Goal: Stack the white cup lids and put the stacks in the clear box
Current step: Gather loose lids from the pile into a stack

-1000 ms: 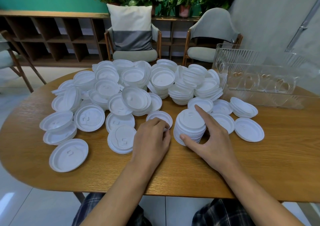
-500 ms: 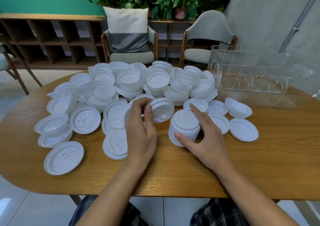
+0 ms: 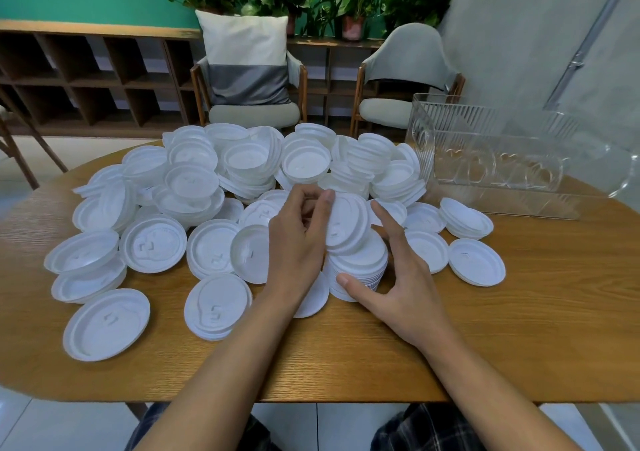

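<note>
A neat stack of white lids [image 3: 360, 270] stands on the wooden table [image 3: 519, 329] near its middle. My left hand [image 3: 298, 242] pinches a single white lid [image 3: 346, 223], tilted, right over the top of that stack. My right hand [image 3: 398, 277] cups the stack from the right, thumb at its front base, fingers along its far side. A big loose heap of white lids [image 3: 242, 173] covers the table behind and to the left. The clear box [image 3: 491, 159] stands at the back right and looks empty.
Flat lids lie to the right of the stack: one [image 3: 476, 265] alone and a small pile [image 3: 465, 218] by the box. More single lids [image 3: 105, 324] lie near the front left edge. Two chairs [image 3: 252, 80] stand behind the table.
My left hand picked one lid off the table, lifted it and carried it right, over the stack. My right hand stayed around the stack.
</note>
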### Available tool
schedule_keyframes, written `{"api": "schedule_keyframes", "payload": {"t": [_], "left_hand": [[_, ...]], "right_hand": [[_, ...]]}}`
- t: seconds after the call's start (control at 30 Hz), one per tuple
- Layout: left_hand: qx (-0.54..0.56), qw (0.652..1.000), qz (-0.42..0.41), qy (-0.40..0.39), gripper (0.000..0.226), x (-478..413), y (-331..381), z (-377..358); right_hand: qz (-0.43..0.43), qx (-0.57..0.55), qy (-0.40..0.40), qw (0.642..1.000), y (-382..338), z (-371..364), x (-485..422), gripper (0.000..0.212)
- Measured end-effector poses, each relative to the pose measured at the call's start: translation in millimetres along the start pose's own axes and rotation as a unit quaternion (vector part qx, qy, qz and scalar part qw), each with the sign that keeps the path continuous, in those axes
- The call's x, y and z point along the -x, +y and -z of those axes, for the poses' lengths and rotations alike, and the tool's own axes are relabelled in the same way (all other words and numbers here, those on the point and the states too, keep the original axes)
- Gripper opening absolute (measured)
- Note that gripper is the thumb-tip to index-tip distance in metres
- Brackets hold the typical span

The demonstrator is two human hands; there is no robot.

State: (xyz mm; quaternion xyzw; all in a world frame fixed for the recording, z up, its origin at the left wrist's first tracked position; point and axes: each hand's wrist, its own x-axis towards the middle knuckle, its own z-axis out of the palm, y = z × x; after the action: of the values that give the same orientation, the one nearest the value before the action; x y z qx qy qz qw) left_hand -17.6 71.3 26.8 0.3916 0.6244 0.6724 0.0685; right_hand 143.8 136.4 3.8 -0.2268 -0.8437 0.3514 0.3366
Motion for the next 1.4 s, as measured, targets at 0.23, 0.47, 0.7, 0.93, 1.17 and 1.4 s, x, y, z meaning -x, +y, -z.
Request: {"api": "schedule_keyframes", "payload": {"t": [0.23, 0.47, 0.7, 0.93, 1.17, 1.4], "left_hand": [[-0.007, 0.999, -0.016, -0.035, 0.027, 5.0, 1.5, 2.6], [-0.043, 0.993, -0.073, -0.084, 0.025, 8.9, -5.6, -1.9], [-0.111, 0.976, -0.114, -0.149, 0.068, 14.8, -2.4, 6.9], [-0.082, 0.978, -0.096, -0.163, 0.078, 13.3, 0.6, 14.6], [-0.06, 0.973, -0.056, -0.217, 0.078, 16.0, 2.0, 14.6], [-0.05, 0.977, -0.05, -0.201, 0.084, 13.6, 2.5, 16.5]], "right_hand": [[0.007, -0.006, -0.001, 1.0, 1.4, -0.3, -0.4, 0.1], [0.013, -0.003, 0.003, 1.0, 3.2, -3.3, -1.7, 0.088], [0.022, 0.016, 0.003, 1.0, 8.1, -3.8, -2.5, 0.081], [-0.002, -0.003, 0.016, 1.0, 6.2, -2.3, -1.2, 0.087], [0.003, 0.01, 0.019, 1.0, 6.8, -2.9, -1.8, 0.075], [0.0, -0.002, 0.022, 1.0, 7.7, -2.9, -1.0, 0.079]]}}
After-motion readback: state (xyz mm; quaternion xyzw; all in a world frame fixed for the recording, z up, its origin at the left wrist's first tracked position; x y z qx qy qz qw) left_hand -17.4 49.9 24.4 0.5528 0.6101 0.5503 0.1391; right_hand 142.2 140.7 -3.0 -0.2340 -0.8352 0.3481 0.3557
